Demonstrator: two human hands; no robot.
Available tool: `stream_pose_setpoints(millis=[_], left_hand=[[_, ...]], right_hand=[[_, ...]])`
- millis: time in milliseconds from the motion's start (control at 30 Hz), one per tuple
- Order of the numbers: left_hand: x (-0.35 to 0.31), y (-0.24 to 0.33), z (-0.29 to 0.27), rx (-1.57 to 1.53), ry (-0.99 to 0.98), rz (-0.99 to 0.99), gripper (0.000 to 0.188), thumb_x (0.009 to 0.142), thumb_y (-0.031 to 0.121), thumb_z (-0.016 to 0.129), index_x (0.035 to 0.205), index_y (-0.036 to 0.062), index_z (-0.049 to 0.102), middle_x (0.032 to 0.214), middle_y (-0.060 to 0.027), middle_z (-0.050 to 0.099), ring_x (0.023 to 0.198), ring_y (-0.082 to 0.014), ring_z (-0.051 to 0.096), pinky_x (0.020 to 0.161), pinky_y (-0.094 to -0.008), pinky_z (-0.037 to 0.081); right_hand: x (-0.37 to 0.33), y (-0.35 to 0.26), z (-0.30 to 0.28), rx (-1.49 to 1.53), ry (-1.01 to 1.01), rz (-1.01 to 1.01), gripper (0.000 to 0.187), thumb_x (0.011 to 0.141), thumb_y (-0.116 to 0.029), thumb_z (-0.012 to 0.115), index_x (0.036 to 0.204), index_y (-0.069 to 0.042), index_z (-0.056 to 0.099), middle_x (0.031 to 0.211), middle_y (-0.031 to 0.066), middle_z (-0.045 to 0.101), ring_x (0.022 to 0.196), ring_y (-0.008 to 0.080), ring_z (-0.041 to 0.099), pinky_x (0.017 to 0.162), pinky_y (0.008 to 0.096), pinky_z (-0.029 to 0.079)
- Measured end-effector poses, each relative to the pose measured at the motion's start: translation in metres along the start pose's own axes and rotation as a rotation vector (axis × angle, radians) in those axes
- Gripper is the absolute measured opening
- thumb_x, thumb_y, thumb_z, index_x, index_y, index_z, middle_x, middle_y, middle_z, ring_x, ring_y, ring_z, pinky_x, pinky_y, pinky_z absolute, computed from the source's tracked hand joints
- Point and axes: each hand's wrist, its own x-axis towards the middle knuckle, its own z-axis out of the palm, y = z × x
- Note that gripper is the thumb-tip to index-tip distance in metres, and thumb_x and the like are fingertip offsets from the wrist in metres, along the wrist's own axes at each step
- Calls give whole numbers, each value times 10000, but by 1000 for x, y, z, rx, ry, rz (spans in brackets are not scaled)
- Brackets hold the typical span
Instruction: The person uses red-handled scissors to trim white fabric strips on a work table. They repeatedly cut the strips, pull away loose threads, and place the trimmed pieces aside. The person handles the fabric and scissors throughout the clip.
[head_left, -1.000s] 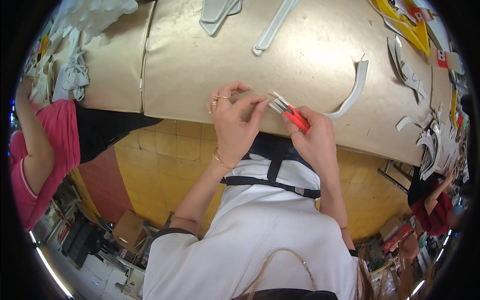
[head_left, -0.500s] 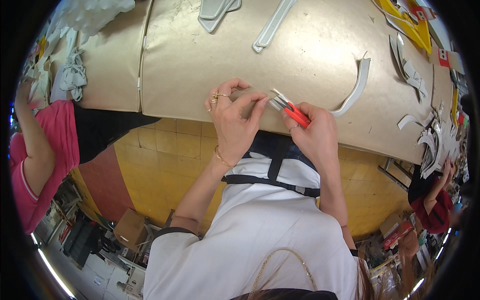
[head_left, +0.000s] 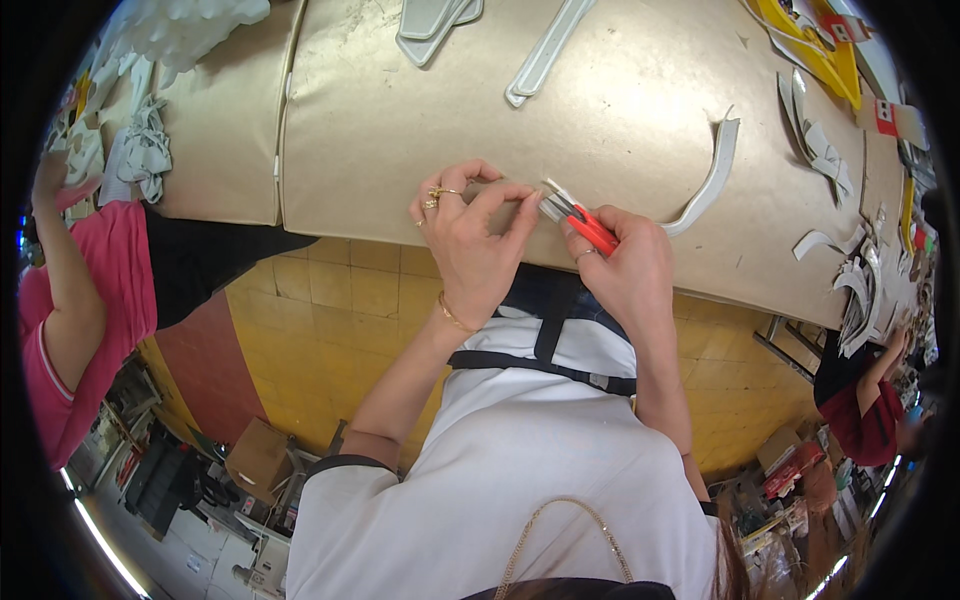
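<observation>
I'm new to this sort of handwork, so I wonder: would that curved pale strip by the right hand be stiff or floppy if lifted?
The curved pale strip is probably bendy but not limp, since it lies in a smooth arc over the table. It looks narrow and thin, so it is likely light.

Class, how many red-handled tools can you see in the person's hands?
1: the red-handled tool is in the right hand. Anything inside the left hand would be hidden.
</observation>
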Motion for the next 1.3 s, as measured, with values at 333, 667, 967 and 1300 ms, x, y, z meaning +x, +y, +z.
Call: stream_pose_setpoints(millis=[333, 667, 967, 1300], left_hand=[[-34, -9, -10, 187, -79, 372, 356, 812, 190, 736, 1164, 229, 705, 1120, -31, 586, 1019, -208, 524, 911, -377, 310], [-33, -5, -10, 357, -145, 349, 362, 863, 268, 678, 1225, 247, 684, 1276, -40, 559, 1105, -238, 480, 936, -391, 304], [-43, -11, -8, 276, -217, 569, 433, 916, 273, 642, 1307, 90, 611, 1472, -73, 491, 1348, -246, 457, 1140, -428, 206], [-36, -21, -20, 221, -299, 518, 586, 928, 343, 631, 1419, 53, 494, 1505, -112, 447, 1411, -307, 391, 1191, -493, 138]], right_hand=[[0, -1, -1, -21, -35, 40, 224, 797, -243, 691, 824, -22, 711, 604, 151, 598, 584, 322, 586, 591, 407, 466], [-2, 7, -10, 5, -73, -50, 223, 845, -196, 698, 870, 26, 694, 582, 151, 560, 526, 266, 528, 563, 356, 432], [1, 15, -23, -23, -176, -53, 221, 852, -188, 686, 840, 33, 677, 594, 160, 558, 546, 269, 519, 560, 372, 426], [12, 1, -15, -39, -196, -22, 255, 858, -229, 679, 870, 26, 686, 614, 145, 577, 548, 236, 526, 575, 353, 434]])
